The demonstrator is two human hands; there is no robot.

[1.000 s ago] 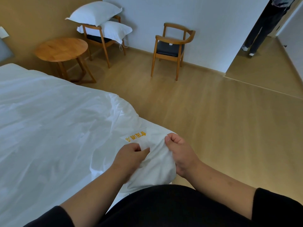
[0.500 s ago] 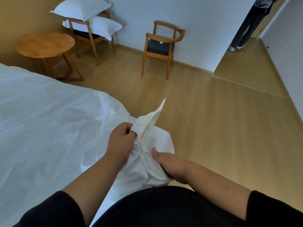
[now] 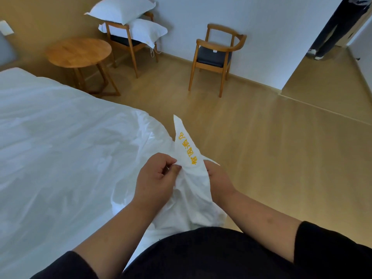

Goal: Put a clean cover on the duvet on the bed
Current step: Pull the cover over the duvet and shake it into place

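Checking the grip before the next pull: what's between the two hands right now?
In the head view, the cover corner with yellow lettering stands up between the left hand and right hand; both pinch it.

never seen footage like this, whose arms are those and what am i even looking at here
There is no machine here. The picture comes from a wide-angle camera worn on a person's head, looking forward and down, so the arms at the bottom are that person's own.

They stand at the corner of a bed spread with white bedding. The left hand and the right hand both pinch a raised corner of the white cover, which has yellow lettering stitched on it and points upward.

Further off on the wooden floor are a round wooden table, a chair stacked with two pillows, and an empty chair. Another person's legs show in the doorway at the top right.
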